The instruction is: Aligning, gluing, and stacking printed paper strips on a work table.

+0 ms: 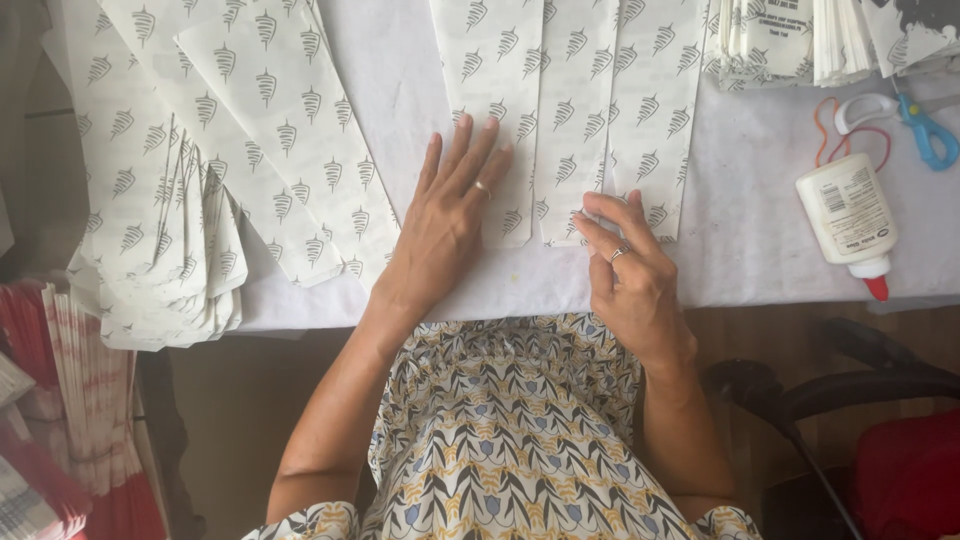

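Three long white paper bags printed with grey leaf-like marks lie side by side on the white table [760,240]. My left hand [450,220] rests flat, fingers spread, on the lower end of the left bag [500,60]. My right hand [625,265] pinches the bottom edge of the middle bag [575,110] between thumb and fingertips. The right bag [655,110] lies just beyond my right fingers. Both hands wear a ring.
More printed bags [270,110] fan out at the left, with a stack [160,260] hanging over the table edge. A white glue bottle with a red tip [850,215], blue-handled scissors [925,125] and bag piles [800,40] sit at the right. A black chair [850,390] stands below.
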